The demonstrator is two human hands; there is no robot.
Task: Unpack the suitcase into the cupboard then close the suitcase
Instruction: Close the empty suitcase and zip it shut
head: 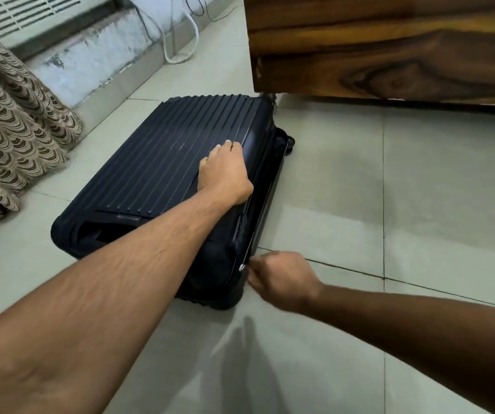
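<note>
One dark navy hard-shell suitcase (pixel 162 180) with a ribbed lid lies flat on the pale tiled floor (pixel 419 204), directly under both hands. The left hand (pixel 225 171) rests palm down on the ribbed lid near its right edge, fingers straight and pressed against the shell. The right hand (pixel 282 279) sits lower, at the suitcase's near right corner, its fingers curled toward the silver zipper pull (pixel 242 267); motion blur makes it impossible to tell whether they actually pinch the pull. Beyond that corner, past the left hand, the lid stands slightly apart from the base along the right side, a dark gap showing up toward one visible black wheel (pixel 290 143). Beyond both hands, one brown wood-grain cupboard (pixel 389 49) stands raised off the floor. Left of the left forearm hangs one beige patterned curtain (pixel 10 130). A small plate on the lid's near end is too blurred to read.
</note>
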